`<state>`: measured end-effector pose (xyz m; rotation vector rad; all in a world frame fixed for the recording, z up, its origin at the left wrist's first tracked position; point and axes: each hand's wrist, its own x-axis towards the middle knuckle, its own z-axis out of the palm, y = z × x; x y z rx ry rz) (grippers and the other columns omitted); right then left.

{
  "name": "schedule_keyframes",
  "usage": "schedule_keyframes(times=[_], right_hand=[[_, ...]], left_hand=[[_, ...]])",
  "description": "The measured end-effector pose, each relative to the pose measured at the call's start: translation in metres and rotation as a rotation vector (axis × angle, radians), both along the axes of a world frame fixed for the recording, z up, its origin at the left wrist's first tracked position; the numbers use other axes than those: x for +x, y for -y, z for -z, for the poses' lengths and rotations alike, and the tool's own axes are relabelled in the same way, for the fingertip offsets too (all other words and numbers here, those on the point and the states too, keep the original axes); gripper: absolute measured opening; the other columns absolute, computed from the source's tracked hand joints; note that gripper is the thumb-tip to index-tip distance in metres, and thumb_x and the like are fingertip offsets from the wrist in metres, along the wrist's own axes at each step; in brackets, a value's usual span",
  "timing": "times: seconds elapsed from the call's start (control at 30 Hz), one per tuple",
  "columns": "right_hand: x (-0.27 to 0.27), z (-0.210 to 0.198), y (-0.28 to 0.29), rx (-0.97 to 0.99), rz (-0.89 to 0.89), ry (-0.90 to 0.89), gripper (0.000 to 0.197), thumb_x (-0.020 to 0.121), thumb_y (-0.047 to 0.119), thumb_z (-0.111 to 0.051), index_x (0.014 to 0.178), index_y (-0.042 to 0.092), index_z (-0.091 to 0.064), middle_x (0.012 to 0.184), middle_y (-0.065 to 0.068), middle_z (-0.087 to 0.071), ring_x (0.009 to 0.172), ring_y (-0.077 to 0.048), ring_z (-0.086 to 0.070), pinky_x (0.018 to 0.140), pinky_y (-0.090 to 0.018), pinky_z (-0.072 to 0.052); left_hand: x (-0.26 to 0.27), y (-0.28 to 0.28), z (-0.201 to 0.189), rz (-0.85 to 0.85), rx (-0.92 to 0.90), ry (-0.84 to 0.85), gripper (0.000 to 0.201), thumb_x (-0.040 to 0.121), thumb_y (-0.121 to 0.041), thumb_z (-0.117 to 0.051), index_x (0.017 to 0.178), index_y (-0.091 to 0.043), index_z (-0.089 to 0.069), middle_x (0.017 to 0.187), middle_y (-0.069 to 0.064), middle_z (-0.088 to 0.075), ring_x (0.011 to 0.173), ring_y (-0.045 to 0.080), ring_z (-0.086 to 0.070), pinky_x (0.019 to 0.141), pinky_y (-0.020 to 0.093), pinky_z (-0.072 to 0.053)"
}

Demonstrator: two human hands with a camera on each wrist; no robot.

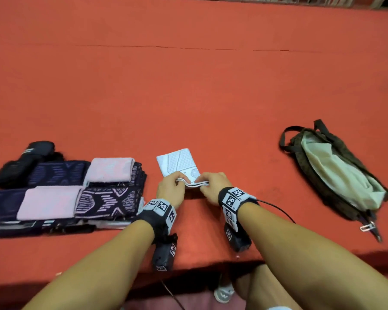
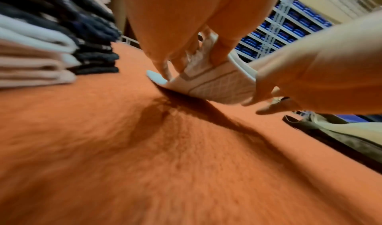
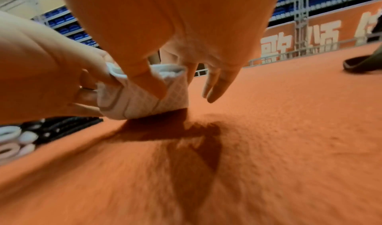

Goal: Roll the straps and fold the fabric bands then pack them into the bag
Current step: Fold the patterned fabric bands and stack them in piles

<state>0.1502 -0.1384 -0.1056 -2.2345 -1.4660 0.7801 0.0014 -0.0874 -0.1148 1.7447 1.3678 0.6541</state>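
Note:
A white patterned fabric band (image 1: 178,163) lies on the orange table, its near end lifted and doubled over. My left hand (image 1: 171,186) pinches that near edge at its left, and my right hand (image 1: 211,185) pinches it at the right. In the left wrist view the white band (image 2: 217,85) hangs between my thumb and fingers, its fold touching the table. The right wrist view shows the band (image 3: 140,99) held by both hands. An olive bag (image 1: 336,175) with a pale lining lies open to the right.
A stack of folded dark and pink fabric bands (image 1: 76,193) sits at the left, with rolled black straps (image 1: 23,162) behind it. The table's front edge (image 1: 211,265) runs just under my wrists. Shelving with blue items (image 2: 289,29) stands beyond the table.

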Motion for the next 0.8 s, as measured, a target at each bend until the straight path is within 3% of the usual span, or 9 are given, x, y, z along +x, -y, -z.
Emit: schedule_keyframes(times=[0.1,0.2,0.33,0.53,0.7,0.8], right_hand=[[-0.012,0.004,0.021,-0.006,-0.053,0.089,0.024,0.093,0.026,-0.050,0.109,0.029,-0.067,0.102,-0.004,-0.071,0.118,-0.027,-0.046,0.098,-0.038,-0.046],[-0.026,0.010,0.034,-0.013,-0.063,0.097,0.024,0.092,0.030,-0.049,0.108,0.027,-0.067,0.103,-0.006,-0.072,0.108,-0.032,-0.058,0.089,-0.040,-0.051],[-0.033,0.013,0.047,-0.019,-0.038,0.025,0.026,0.092,0.030,-0.056,0.112,0.023,-0.070,0.102,-0.004,-0.074,0.097,-0.028,-0.066,0.083,-0.034,-0.053],[-0.033,0.016,0.051,0.026,0.046,-0.038,0.013,0.091,0.035,-0.062,0.102,0.028,-0.062,0.087,0.006,-0.065,0.088,-0.022,-0.065,0.072,-0.027,-0.043],[-0.024,0.022,0.048,0.002,0.047,-0.030,0.012,0.092,0.031,-0.060,0.084,0.027,-0.052,0.074,0.008,-0.061,0.079,-0.022,-0.063,0.069,-0.031,-0.047],[-0.025,0.027,0.043,-0.003,0.057,-0.001,0.010,0.093,0.034,-0.059,0.089,0.026,-0.053,0.079,0.006,-0.064,0.078,-0.021,-0.064,0.071,-0.035,-0.052]], left_hand=[[-0.021,0.012,0.001,-0.047,-0.009,0.012,0.023,0.089,-0.010,-0.052,0.091,-0.027,-0.068,0.087,-0.004,-0.070,0.083,0.018,-0.062,0.069,0.027,-0.040],[-0.039,0.023,0.004,-0.089,-0.013,-0.052,0.016,0.094,-0.022,-0.055,0.107,-0.028,-0.063,0.085,-0.002,-0.067,0.081,0.021,-0.063,0.070,0.029,-0.041],[-0.054,0.038,0.011,-0.112,0.037,-0.159,0.013,0.099,-0.027,-0.052,0.100,-0.019,-0.062,0.075,-0.006,-0.060,0.074,0.017,-0.055,0.065,0.029,-0.035],[-0.059,0.049,0.023,-0.156,0.076,-0.207,0.014,0.102,-0.033,-0.047,0.094,-0.023,-0.053,0.078,-0.002,-0.060,0.081,0.027,-0.059,0.070,0.033,-0.042],[-0.052,0.046,0.025,-0.162,0.036,-0.143,0.010,0.100,-0.031,-0.050,0.108,-0.027,-0.053,0.075,-0.007,-0.060,0.078,0.024,-0.064,0.069,0.036,-0.051],[-0.051,0.047,0.021,-0.136,-0.002,-0.135,0.030,0.087,-0.025,-0.057,0.111,-0.034,-0.042,0.076,-0.004,-0.064,0.072,0.021,-0.062,0.065,0.035,-0.048]])
